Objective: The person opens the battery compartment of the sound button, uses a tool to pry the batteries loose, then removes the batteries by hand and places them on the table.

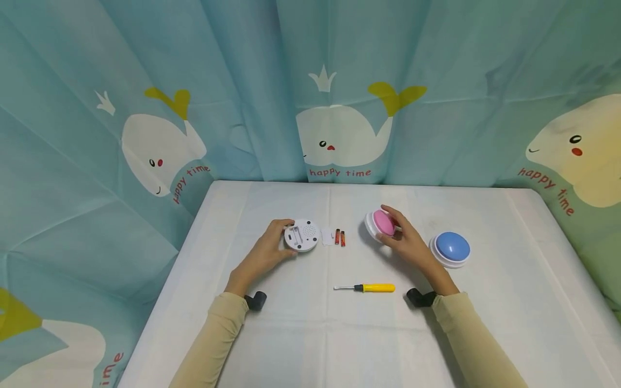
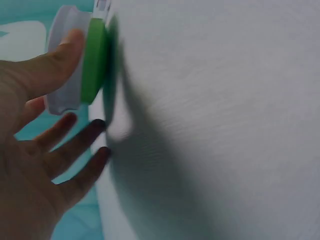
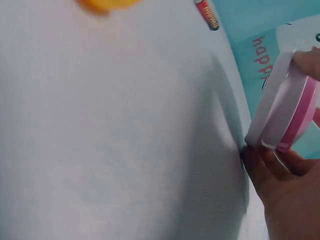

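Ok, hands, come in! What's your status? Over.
Left hand grips green button, underside up, battery bay exposed. Right hand holds pink button, tilted. Two batteries lie between them. Screwdriver lies apart from both hands.

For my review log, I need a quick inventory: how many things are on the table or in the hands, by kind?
Buttons: 3 (green button, pink button, blue button)
Batteries: 2
Screwdriver: 1
Small white piece: 1
Total: 7

head view's bright with soft shadows, but both wrist cams look dim and hazy, big fuzzy shadows on the white tabletop [image 2: 240, 90], yellow screwdriver [image 3: 107, 4] blurred up top
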A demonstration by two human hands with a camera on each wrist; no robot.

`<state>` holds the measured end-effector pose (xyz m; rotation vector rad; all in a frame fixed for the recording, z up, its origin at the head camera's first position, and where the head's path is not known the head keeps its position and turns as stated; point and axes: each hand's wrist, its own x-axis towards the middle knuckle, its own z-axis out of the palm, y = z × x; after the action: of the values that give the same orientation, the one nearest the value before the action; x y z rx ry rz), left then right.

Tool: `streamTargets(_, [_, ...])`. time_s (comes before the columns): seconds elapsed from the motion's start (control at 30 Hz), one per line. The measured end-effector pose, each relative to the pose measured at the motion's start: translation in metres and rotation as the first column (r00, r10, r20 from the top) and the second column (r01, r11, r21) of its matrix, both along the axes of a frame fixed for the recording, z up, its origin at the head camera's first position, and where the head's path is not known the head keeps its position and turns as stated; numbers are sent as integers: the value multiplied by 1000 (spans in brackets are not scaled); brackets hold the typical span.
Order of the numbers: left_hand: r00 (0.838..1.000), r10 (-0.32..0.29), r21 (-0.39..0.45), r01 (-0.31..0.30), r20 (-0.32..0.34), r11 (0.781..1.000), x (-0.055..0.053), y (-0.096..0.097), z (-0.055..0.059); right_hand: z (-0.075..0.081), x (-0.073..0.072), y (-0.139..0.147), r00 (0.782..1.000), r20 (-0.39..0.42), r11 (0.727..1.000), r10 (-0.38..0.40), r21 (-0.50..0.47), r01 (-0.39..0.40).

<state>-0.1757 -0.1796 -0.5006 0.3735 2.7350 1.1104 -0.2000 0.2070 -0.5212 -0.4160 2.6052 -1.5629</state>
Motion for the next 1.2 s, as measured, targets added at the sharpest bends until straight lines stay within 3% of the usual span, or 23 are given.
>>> streamTargets(0.17, [998,-27,-140,19,-56,990,3,2,11,0,7,5,999,42,995,24,-101,-20])
streamTargets(0.3, [990,-5,-231,-28,-139,972,7,6,21,2,13,8,987,142,973,78,-228,-44])
streamTargets(0.37, [983,3,-261,-51,-181,964,9,10,25,3,15,9,970,201,929,138,-366,-56])
streamTargets(0.5, [962,-10,-296,-74,-273,952,11,19,34,4,19,8,930,245,784,273,-616,-68])
streamTargets(0.6, [939,-41,-288,-64,-343,956,13,27,42,6,21,6,917,219,725,334,-681,-102])
streamTargets(0.7, [901,-82,-252,-31,-425,967,16,36,48,12,25,2,901,190,675,390,-724,-139])
streamTargets(0.8, [857,-108,-205,2,-504,979,19,46,53,18,28,-4,875,154,589,460,-790,-170])
streamTargets(0.87, [839,-107,-181,10,-534,983,21,53,56,21,29,-9,858,137,534,494,-827,-175])
streamTargets(0.93, [832,-99,-155,16,-546,988,23,61,58,24,31,-13,844,124,484,523,-857,-174])
streamTargets(1.03, [837,-78,-114,19,-542,993,26,73,60,29,34,-19,831,119,442,543,-882,-163])
streamTargets(1.2, [847,-53,-40,37,-529,999,27,93,57,37,39,-27,825,111,407,554,-901,-152])
